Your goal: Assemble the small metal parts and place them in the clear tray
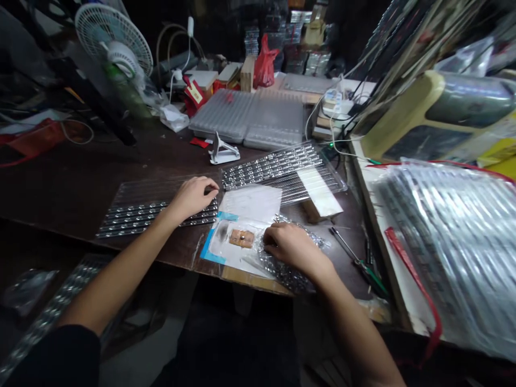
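Observation:
My left hand [194, 196] is over the right end of a clear plastic tray [137, 192] holding rows of shiny metal rods [139, 216]. Its fingers are curled together, and whatever they pinch is too small to make out. My right hand [293, 244] rests at a heap of small shiny metal pieces [288, 275] on clear plastic. Its fingers are bent inward, with the tips partly hidden. Between the hands lies a white work sheet [258, 262] edged with blue tape, bearing a small brown block [242, 238]. White paper [252, 201] lies just behind it.
A second tray of metal rods [274, 166] lies behind, beside a white-topped block [320, 192]. A screwdriver [373, 277] is at the right. Stacked clear trays [451, 242] fill the right side. A white stand [223, 153] and a fan [115, 40] are farther back.

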Available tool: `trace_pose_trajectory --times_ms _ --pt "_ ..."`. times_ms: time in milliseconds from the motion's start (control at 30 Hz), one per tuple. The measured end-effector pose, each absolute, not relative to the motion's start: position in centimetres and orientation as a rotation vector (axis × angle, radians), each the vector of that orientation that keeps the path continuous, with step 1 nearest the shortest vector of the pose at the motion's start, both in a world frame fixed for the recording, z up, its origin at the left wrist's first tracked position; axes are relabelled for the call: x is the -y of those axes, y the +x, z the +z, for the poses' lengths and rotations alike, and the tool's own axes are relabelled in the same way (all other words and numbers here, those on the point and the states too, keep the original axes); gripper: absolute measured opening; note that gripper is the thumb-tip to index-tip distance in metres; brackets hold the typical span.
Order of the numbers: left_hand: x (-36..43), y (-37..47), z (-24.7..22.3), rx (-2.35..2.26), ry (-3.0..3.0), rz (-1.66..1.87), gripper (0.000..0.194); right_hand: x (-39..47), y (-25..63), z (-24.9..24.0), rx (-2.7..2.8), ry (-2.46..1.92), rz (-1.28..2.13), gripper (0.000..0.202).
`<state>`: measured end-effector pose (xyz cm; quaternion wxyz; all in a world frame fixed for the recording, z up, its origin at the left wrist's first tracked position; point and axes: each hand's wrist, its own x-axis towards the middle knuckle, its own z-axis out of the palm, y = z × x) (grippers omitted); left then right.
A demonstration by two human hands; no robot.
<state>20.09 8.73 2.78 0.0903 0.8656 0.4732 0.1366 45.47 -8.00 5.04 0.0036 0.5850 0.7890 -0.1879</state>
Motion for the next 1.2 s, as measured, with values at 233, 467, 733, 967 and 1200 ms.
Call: trace_pose_trajectory --times_ms 233,467,733,967,1200 --pt "-9.1 29.5 5.7 -1.235 2.691 0.479 0.021 7.8 45.2 4.5 -2.441 1.868 -0.612 0.015" --pt "-10.6 27.3 6.3 -1.593 2.693 0.263 0.014 7.8 45.6 4.6 -2.547 1.935 -0.779 0.014" --pt "-10.2 24.5 4.1 -1.560 2.651 0.150 0.012 7.5 45.5 4.3 -2.742 1.872 -0.829 0.021" --pt "-10.4 23.5 2.7 -1.422 2.691 0.218 0.008 7.2 45.7 3.7 -2.741 1.925 -0.861 0.021" --pt "-10.0 23.2 1.6 -1.346 2.613 0.381 0.015 6.9 45.4 3.3 -2.763 1.903 -0.903 0.020"
